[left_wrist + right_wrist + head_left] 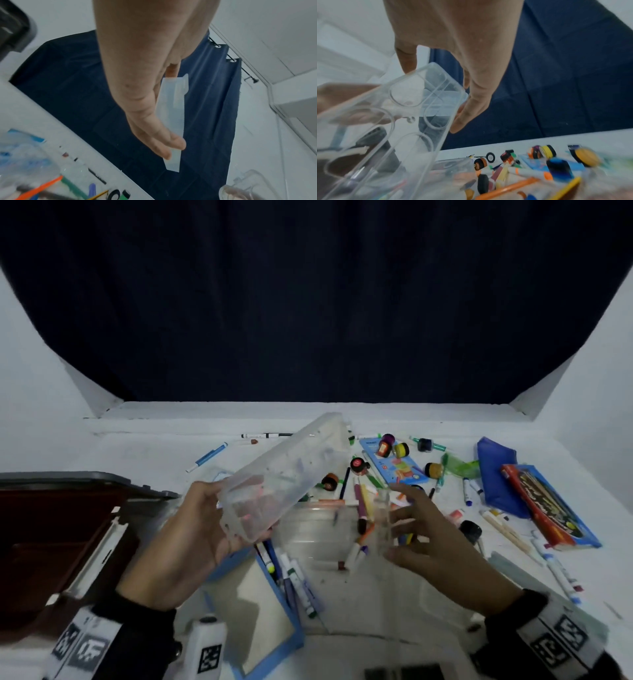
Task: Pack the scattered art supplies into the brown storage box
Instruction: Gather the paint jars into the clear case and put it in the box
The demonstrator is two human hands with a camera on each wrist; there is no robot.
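Observation:
My left hand (191, 529) grips one end of a long frosted plastic tray (287, 470), which is tilted up and away over the table. In the left wrist view the tray (171, 115) is pinched edge-on between thumb and fingers (163, 143). My right hand (431, 542) holds the right wall of a clear plastic box (315, 529) just right of the tray. The right wrist view shows thumb and fingers (471, 108) either side of that clear box (393, 115). The brown storage box (41, 508) stands open at the left. Markers (363, 501) and small paint pots (388, 445) lie scattered.
A blue-edged clear pouch (260, 611) holding markers lies near the front edge. A blue booklet (397, 467), a blue pencil case (496, 470) and a red-and-blue packet (548, 508) lie at the right. A dark curtain (308, 302) hangs behind the table.

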